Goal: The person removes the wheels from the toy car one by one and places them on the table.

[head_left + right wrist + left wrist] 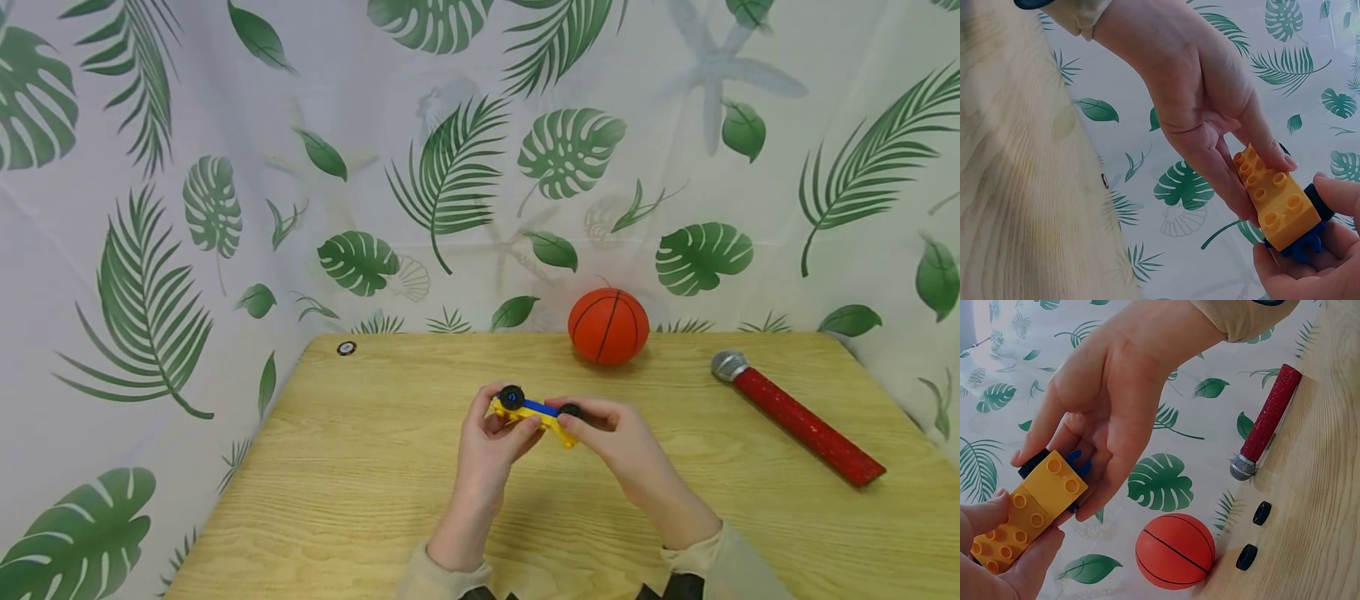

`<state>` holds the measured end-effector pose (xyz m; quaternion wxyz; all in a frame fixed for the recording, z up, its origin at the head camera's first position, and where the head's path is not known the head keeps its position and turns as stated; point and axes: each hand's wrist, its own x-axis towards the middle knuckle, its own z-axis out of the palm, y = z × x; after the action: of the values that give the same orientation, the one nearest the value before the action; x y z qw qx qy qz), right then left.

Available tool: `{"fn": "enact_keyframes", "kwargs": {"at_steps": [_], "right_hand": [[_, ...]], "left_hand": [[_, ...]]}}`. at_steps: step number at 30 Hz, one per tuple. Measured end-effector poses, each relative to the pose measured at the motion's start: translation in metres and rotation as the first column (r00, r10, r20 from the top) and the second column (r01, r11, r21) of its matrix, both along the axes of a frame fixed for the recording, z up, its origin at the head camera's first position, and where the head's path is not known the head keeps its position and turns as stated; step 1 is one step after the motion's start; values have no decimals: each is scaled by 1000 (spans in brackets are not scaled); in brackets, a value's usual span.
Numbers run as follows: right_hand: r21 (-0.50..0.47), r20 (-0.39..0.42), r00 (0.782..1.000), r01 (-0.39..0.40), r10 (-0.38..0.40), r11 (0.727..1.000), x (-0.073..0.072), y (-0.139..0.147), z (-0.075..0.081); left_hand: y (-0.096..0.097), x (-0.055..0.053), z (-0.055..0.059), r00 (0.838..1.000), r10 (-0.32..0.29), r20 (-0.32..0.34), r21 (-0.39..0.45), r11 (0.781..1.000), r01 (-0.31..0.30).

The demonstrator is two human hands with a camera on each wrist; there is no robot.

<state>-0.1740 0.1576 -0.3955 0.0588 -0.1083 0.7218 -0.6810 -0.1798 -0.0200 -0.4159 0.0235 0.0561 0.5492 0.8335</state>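
A toy car built of yellow studded blocks on a blue chassis with black wheels, the toy car (pixel 540 408), is held up above the table between both hands, tilted. My left hand (pixel 483 454) grips one end, its thumb on the yellow block. My right hand (pixel 626 446) pinches the other end at a black wheel (pixel 1319 203). A blue hook (pixel 1080 464) sticks out by the right fingers in the left wrist view. In the same view, two loose black tyres (pixel 1246 557) lie on the wooden table; the head view does not show them.
An orange-red basketball (pixel 608 327) stands at the back of the wooden table (pixel 337 467). A red glittery microphone (pixel 806 425) with a silver head lies to the right. A small round black-and-white disc (pixel 347 348) is at the back left. Leaf-printed cloth (pixel 450 275) hangs behind.
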Motion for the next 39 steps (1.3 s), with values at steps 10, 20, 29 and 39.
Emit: {"fn": "enact_keyframes", "kwargs": {"at_steps": [10,20,29,39], "right_hand": [[-62,-38,999,5,-7,998,2,1,-2],[-9,-125,989,84,-84,996,1,2,-8],[-9,-172,982,72,-72,997,-4,-22,-15],[59,-306,934,210,-182,976,3,-9,-17]], "left_hand": [[9,-1,2,998,69,5,-9,998,-69],[15,2,2,992,122,43,-11,992,-122],[-2,8,2,974,219,62,-20,976,-219],[15,3,3,982,167,91,11,986,-169]]}}
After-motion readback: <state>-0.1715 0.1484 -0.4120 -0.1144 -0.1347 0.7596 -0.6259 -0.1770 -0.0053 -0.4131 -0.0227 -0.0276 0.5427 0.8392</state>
